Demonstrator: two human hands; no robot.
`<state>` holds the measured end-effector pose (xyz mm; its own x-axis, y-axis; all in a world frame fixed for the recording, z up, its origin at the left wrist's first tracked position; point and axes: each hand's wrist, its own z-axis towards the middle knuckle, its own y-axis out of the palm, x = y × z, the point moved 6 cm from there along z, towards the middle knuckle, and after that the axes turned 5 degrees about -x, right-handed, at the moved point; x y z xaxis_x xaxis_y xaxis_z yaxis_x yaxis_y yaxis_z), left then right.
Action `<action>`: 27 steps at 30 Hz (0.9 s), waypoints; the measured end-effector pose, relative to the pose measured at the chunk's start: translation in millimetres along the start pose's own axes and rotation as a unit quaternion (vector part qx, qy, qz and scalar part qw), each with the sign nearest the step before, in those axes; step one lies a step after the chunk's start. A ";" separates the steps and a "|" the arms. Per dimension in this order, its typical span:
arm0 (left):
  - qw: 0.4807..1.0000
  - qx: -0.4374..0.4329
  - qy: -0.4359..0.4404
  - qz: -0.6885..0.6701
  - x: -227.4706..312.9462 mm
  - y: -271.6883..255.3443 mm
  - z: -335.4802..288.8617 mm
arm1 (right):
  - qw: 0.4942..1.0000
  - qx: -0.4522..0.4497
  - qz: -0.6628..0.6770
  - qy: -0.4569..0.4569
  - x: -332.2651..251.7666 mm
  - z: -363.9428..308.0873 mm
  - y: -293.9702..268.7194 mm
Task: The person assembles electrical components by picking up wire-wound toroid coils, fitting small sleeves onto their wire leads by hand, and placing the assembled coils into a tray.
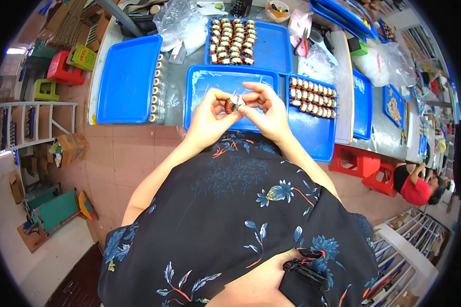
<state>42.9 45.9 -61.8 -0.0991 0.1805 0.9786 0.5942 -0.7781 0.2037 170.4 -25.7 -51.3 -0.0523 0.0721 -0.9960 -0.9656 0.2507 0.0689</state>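
Between my hands is a toroidal coil (230, 106) wound with copper-coloured wire, held over the front of a blue tray (191, 84). My left hand (210, 116) pinches the coil with thumb and fingers. My right hand (267, 115) has its thumb against a small white strip (239, 101) on the coil's right side. Its fingers are bent above, and the strip's far end is partly hidden by them. Thin white strips lie inside the tray. On the right, another blue tray (312, 134) carries rows of similar coils (312, 96).
Behind, a blue tray (274, 43) holds several columns of coils (232, 41). At left, a blue tray (128, 79) lies beside a row of white spools (155, 94). Plastic bags (176, 25) and red-handled scissors (302, 47) lie farther back. Red stools (354, 161) stand right; a person in red (414, 187) is beyond.
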 end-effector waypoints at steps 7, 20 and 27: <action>0.999 -0.003 -0.015 -0.037 -6.8 8.1 -2.3 | 0.995 0.014 0.072 0.063 9.1 -1.6 -4.4; 0.989 -0.067 -0.135 -0.002 -47.7 1.5 17.7 | 0.976 -0.047 0.104 0.187 61.6 -9.1 -22.1; 0.936 -0.227 -0.147 0.225 -75.6 32.6 38.9 | 0.971 0.074 -0.146 0.174 73.1 -51.4 -89.2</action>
<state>100.8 30.3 -130.3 0.3426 -0.1203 0.9317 0.1166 -0.9786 -0.1692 239.6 -92.5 -133.2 0.1098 -0.3462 -0.9317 -0.9065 0.3495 -0.2367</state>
